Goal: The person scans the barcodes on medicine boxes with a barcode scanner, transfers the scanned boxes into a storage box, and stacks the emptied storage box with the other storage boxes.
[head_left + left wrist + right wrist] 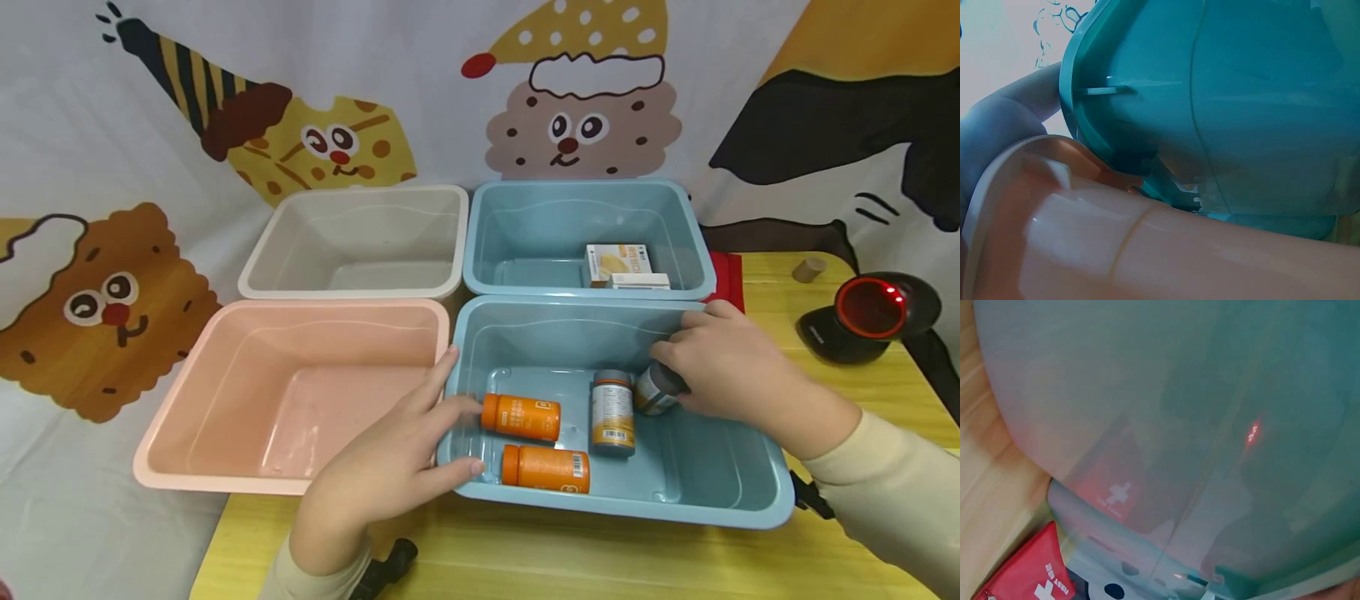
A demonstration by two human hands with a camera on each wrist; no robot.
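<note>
In the head view my right hand (716,362) reaches into the front blue bin (720,492) and grips a grey bottle (657,390), tilted near the bin's right side. Beside it lies an orange-and-white labelled bottle (612,414) with a dark cap. Two orange bottles (521,417) lie on their sides in the left part of the bin. My left hand (393,454) rests across the bin's left rim with fingers extended, its fingertips close to the orange bottles. The left wrist view shows part of that hand (1004,122) by the rims of the blue and pink bins.
A pink bin (300,483) stands to the left, a beige bin (352,287) behind it. The back blue bin (476,275) contains small boxes (618,262). A black scanner with a red-lit ring (870,307) stands at right. A red first-aid pouch (1029,569) lies beside the bins.
</note>
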